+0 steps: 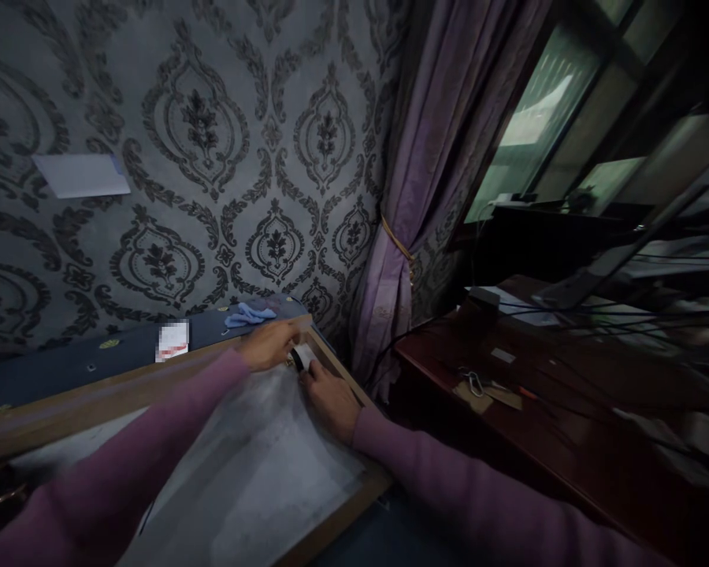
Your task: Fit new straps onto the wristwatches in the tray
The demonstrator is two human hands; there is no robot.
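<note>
A shallow wooden frame point(331, 529) with a pale, cloudy sheet point(272, 465) inside it lies in front of me. My left hand point(269, 345) is at the frame's far right corner, fingers bent down over the inner edge. What its fingertips pinch is hidden. Close beside it, my right hand point(331, 400) is closed on a small white object with a black band point(298, 358); its kind is unclear. This object is inside the same corner, just above the sheet. Both forearms, in pink-purple sleeves, reach across the frame.
The frame rests on a dark blue patterned surface point(71, 364), with a blue cloth point(248, 316) and a blurred white packet point(172, 340) behind it. At right, a red-brown desk point(431, 346) carries cables, papers and scissors point(473, 383). A tied purple curtain point(390, 291) hangs between.
</note>
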